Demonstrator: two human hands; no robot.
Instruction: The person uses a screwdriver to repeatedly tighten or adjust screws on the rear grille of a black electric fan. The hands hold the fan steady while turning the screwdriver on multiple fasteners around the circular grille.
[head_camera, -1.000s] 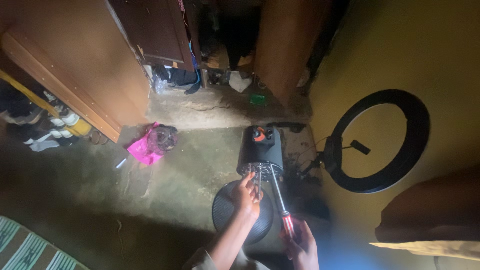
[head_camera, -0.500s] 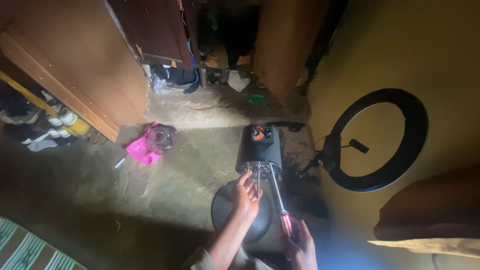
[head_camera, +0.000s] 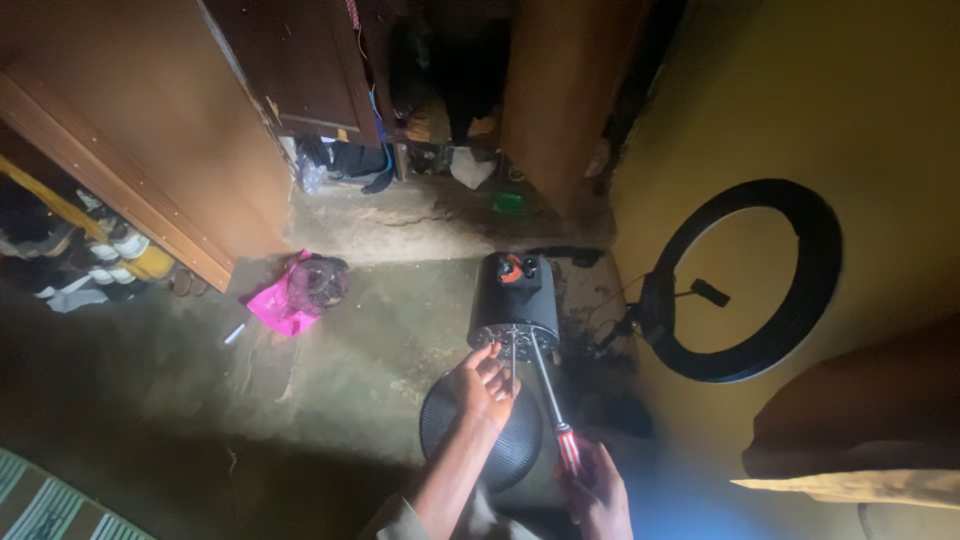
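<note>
A dark cylindrical device (head_camera: 516, 298) with an orange knob lies on the concrete floor, its open end facing me. My left hand (head_camera: 484, 385) reaches to that open end, fingers pinching at a thin metal part there. My right hand (head_camera: 596, 487) grips the red handle of a screwdriver (head_camera: 553, 405), whose shaft runs up to the device's open end. A round black mesh cover (head_camera: 505, 440) lies on the floor under my left forearm.
A black ring light (head_camera: 745, 280) leans on the yellow wall at right. A pink bag (head_camera: 285, 300) with a dark round thing lies left of the device. A wooden cabinet (head_camera: 150, 150) with shoes stands at left. A striped mat (head_camera: 45, 505) shows bottom left.
Both hands stay at the device's open end; the left fingers have shifted slightly on the metal part. The screwdriver keeps its place.
</note>
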